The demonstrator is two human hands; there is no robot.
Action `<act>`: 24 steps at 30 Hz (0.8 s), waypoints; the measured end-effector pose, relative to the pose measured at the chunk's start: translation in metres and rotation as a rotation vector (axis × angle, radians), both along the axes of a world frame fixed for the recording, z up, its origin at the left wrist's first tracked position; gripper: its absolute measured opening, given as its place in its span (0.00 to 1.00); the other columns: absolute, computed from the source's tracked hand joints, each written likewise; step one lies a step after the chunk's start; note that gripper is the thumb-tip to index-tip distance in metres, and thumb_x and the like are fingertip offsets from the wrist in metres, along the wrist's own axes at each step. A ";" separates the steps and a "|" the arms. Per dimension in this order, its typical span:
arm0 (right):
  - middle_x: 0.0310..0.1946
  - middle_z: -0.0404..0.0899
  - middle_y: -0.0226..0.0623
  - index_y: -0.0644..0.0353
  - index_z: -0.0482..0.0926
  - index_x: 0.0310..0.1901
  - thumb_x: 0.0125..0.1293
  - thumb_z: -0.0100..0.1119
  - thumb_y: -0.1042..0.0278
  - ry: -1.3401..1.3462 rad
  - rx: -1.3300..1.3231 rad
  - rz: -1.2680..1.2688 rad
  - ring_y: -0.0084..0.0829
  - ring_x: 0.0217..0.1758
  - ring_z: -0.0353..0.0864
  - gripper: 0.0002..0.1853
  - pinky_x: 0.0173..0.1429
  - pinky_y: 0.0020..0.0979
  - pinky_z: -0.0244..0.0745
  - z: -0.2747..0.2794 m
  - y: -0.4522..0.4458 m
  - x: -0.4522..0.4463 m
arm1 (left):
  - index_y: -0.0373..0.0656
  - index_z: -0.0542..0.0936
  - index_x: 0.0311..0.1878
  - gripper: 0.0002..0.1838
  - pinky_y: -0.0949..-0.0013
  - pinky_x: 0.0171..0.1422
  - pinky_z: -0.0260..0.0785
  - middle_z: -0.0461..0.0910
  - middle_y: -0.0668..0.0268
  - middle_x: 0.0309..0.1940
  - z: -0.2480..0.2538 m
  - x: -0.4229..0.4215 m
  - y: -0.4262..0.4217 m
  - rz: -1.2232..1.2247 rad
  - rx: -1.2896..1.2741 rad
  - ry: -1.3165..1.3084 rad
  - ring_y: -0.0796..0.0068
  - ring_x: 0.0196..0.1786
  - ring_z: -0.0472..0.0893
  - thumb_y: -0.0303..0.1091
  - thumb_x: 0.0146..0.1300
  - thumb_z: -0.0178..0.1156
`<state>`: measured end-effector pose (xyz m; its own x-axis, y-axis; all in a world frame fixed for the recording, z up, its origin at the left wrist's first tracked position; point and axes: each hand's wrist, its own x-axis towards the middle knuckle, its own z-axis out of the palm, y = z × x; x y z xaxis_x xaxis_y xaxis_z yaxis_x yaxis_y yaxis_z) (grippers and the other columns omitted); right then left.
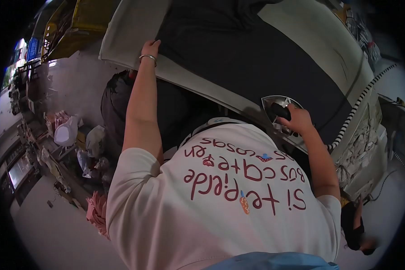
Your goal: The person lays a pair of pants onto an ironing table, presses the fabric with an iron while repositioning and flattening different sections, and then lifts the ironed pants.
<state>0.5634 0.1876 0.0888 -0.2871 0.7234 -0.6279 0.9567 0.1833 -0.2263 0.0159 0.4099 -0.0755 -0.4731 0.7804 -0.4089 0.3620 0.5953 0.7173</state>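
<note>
A dark grey garment [238, 54], perhaps trousers, lies spread over the pale padded ironing table [126, 36]. With closed fingers, my left hand [152, 47] pinches the garment's edge at the left; a bracelet circles that wrist. My right hand [300, 120] is wrapped round the dark handle of a silver iron [267, 101]. The iron rests at the near edge of the table, by the garment's lower border; its underside is hidden. A black-and-white striped cord [361, 100] runs up the right side, past the garment's right end.
Black fabric [117, 101] hangs or is heaped under the table's left part. Yellow cloth or a bag [87, 27] is at the upper left. Bundled pale rope-like material [360, 144] is at the right. Another person [355, 227] is at the lower right.
</note>
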 end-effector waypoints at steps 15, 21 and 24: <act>0.28 0.80 0.53 0.72 0.74 0.42 0.59 0.52 0.40 0.274 0.183 -0.171 0.49 0.34 0.82 0.33 0.38 0.43 0.77 -0.036 0.155 -0.343 | 0.40 0.76 0.43 0.21 0.65 0.39 0.70 0.79 0.59 0.31 0.026 -0.015 -0.016 -0.224 0.247 0.165 0.66 0.34 0.79 0.51 0.63 0.54; 0.32 0.83 0.40 0.60 0.82 0.33 0.59 0.48 0.37 0.281 0.096 -0.061 0.39 0.37 0.83 0.29 0.40 0.38 0.76 -0.032 0.240 -0.451 | 0.36 0.72 0.45 0.18 0.72 0.28 0.67 0.78 0.63 0.31 0.025 -0.064 -0.050 0.379 0.505 -0.373 0.76 0.25 0.75 0.43 0.65 0.52; 0.31 0.82 0.39 0.58 0.83 0.33 0.58 0.46 0.35 0.256 0.082 -0.030 0.38 0.36 0.82 0.30 0.41 0.38 0.76 -0.027 0.245 -0.454 | 0.38 0.72 0.44 0.15 0.72 0.28 0.68 0.78 0.64 0.31 0.043 -0.084 -0.052 0.443 0.473 -0.439 0.77 0.26 0.75 0.41 0.65 0.52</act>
